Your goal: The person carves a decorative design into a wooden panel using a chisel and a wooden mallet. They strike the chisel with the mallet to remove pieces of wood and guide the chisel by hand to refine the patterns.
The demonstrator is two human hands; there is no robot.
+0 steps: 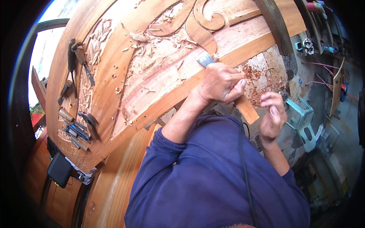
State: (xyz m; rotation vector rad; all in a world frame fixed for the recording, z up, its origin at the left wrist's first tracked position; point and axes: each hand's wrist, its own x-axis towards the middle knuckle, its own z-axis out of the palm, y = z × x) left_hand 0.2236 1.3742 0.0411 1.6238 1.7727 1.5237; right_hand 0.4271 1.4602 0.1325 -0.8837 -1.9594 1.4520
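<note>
My left hand [222, 83] is wrapped round a wide chisel. Its flat metal blade [205, 59] points up and left over the near edge of a large carved wooden panel [110, 79]. The chisel's wooden handle [247, 110] sticks out below my fist, toward my right. Apart from the handle, my right hand [273, 116] is raised in the air, its fingers loosely curled and slightly blurred, with nothing seen in it. Scrolls and leaf shapes are cut into the panel, and pale wood shavings [146, 51] lie scattered in the recesses.
On the panel's left end lie a mallet-like tool [80, 57], a hammer-like tool [89, 124] and several chisels [76, 131]. A wooden beam [274, 26] crosses the panel at the upper right. Reddish shavings [258, 78] litter the floor near a pale green plastic stool [304, 123].
</note>
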